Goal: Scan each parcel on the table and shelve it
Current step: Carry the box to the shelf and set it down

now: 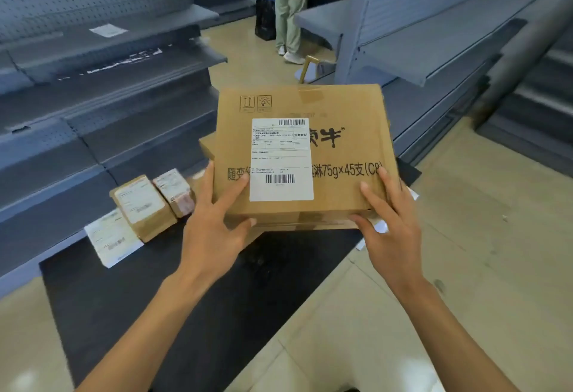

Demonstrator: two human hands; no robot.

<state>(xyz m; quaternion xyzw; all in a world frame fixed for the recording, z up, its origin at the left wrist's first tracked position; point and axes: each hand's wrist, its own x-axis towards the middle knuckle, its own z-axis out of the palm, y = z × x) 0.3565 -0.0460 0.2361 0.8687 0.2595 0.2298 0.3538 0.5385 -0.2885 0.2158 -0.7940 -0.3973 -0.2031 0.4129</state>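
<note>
A: What is lying nearest the camera?

B: Two bare forearms are reaching up from the bottom of the frame over the dark flat-topped counter point(130, 298), which is running from the lower left toward the centre.

A: And the hands?

B: The left hand point(214, 224) is gripping the near left corner of a large flat brown cardboard box point(338, 156) at the centre of the frame. Its thumb is lying on the top face beside the label and its fingers point(245, 225) are curling round the near edge. The right hand point(387, 221) is holding the near right corner the same way, thumb on top over the printed lettering, fingers wrapping under the edge.

A: Where is that box sitting?

B: It is resting on or just above another brown cardboard box point(207, 146), whose corner is peeking out at its left side; I cannot tell whether the two are touching. A white rectangular shipping label point(280, 159) with two barcodes is facing up on the top box.

A: Are other parcels showing?

B: Left of centre, two small brown cardboard parcels point(145, 205) with white labels are standing side by side on the counter, and a flat white packet point(111, 238) is lying just in front of them, toward the left edge.

A: And around them?

B: Grey metal shelving point(93, 88) is filling the left half of the frame, and more grey shelving point(434, 50) is standing at the upper right. At the top centre, a person in pale trousers point(290, 10) is standing on the beige tiled floor point(465, 205).
</note>
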